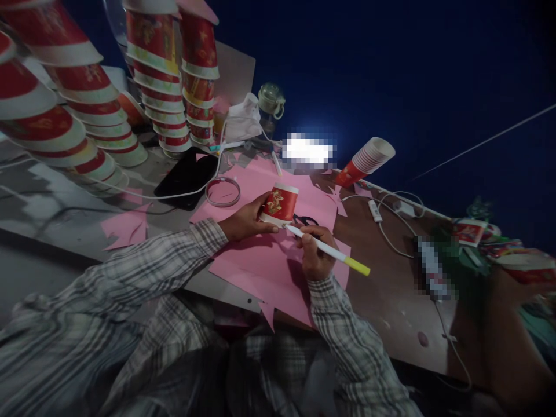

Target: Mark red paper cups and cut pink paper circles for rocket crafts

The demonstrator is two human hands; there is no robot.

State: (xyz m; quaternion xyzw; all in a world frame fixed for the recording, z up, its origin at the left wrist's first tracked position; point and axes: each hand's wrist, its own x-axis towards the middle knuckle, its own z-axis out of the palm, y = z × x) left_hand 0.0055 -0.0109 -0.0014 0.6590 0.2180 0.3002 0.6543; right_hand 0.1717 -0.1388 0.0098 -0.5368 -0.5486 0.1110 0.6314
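My left hand (pixel 247 220) is wrapped round a red and white paper cup (pixel 280 202) standing upside down on a pink paper sheet (pixel 264 260). My right hand (pixel 315 252) grips a white pen with a yellow cap (pixel 334 253), its tip touching the paper at the cup's rim. Black scissors (pixel 306 220) lie on the sheet just behind the pen. Both sleeves are plaid.
Tall stacks of red paper cups (pixel 169 75) stand at the back left. A black phone (pixel 186 176) with a white cable, a tape ring (pixel 223 191), a tipped cup stack (pixel 369 159), pink scraps (pixel 125 226) and a white cable with a switch (pixel 376 211) lie around.
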